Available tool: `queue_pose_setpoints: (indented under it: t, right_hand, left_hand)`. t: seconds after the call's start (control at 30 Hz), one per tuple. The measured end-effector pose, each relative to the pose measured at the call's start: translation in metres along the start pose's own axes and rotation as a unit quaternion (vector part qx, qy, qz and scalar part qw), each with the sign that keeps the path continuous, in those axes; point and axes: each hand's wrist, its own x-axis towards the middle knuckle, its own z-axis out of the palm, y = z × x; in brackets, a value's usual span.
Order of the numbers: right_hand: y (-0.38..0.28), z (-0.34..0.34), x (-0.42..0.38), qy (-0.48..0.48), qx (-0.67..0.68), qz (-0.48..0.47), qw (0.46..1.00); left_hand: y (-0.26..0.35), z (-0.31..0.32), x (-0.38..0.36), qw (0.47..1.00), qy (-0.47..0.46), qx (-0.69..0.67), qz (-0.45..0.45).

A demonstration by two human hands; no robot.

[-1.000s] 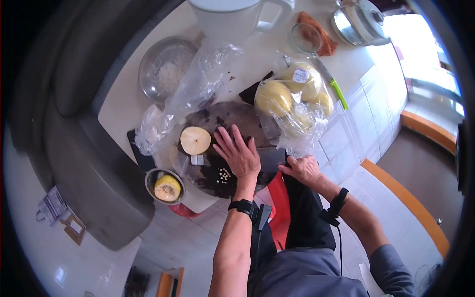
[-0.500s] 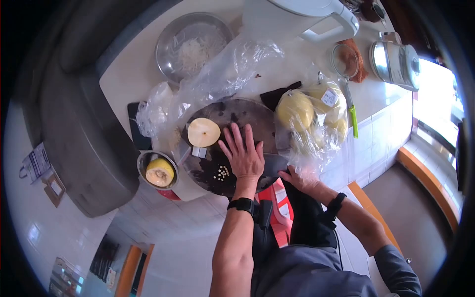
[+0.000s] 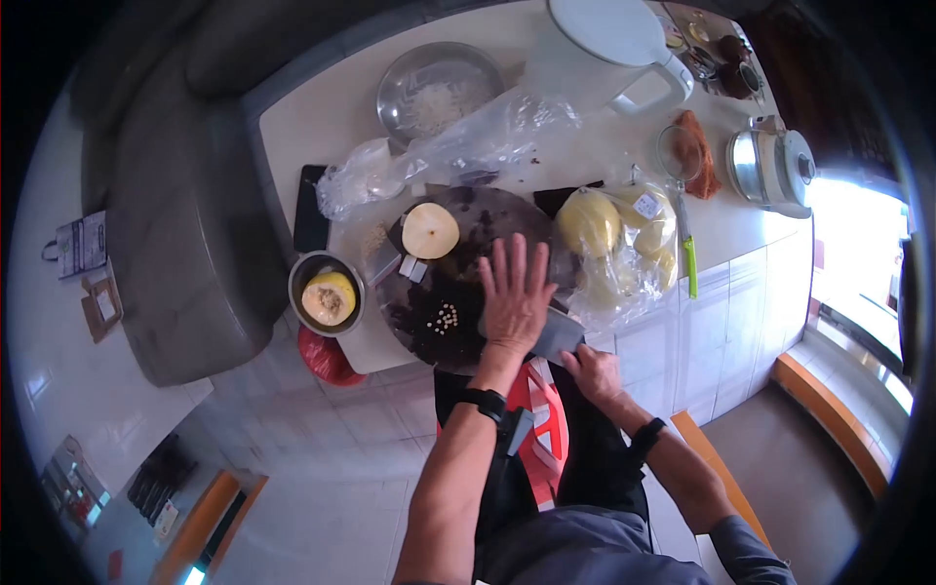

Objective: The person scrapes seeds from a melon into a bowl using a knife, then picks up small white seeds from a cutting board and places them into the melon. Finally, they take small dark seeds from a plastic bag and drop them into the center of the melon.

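Note:
My left hand [image 3: 519, 302] lies flat with fingers spread over the right half of a round dark cutting board [image 3: 405, 322], palm against the blade of a cleaver [image 3: 559, 334]. My right hand [image 3: 593, 374] is closed round the cleaver's handle just off the board's near edge. Most of the blade is hidden under my left hand. On the board's left side sits a pale cut fruit half [image 3: 430, 231], looking like a pear, cut face up. Beside it are small white blocks [image 3: 413, 268]. Several tiny pale bits [image 3: 442, 319] lie nearer to me.
Left stands a metal bowl [image 3: 359, 302] with a hollowed yellow fruit [image 3: 329, 297]. Behind are a steel dish [image 3: 395, 93] of white shreds and crumpled plastic [image 3: 487, 132]. To the right are bagged yellow fruits [image 3: 590, 222], a green-handled knife [image 3: 690, 263], a white jug [image 3: 595, 73] and a glass kettle [image 3: 775, 168].
The camera view has shifted. Both hands and the cleaver have moved toward the board's near edge, and more of the blade shows between my hands.

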Motion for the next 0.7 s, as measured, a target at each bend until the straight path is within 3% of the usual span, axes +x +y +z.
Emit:
queue_pose_setpoints:
  t: [0.23,0.43,0.63,0.7]
  right_hand:
    - [0.027,-0.011,-0.029,-0.044,-0.047,0.000,0.998]
    - [0.017,-0.006,-0.025,-0.037,-0.050,0.000,0.998]
    - [0.001,-0.004,-0.016,-0.041,-0.047,0.011,0.998]
    - [-0.011,-0.002,-0.013,-0.054,-0.066,-0.041,0.995]
  left_hand:
    - [0.031,0.024,-0.021,0.998,0.009,-0.062,-0.011]
    - [0.020,0.023,-0.024,0.999,-0.015,-0.039,-0.009]
    - [0.004,0.012,-0.018,0.996,0.030,-0.081,-0.015]
    - [-0.010,0.000,-0.025,0.996,0.035,-0.067,-0.041]
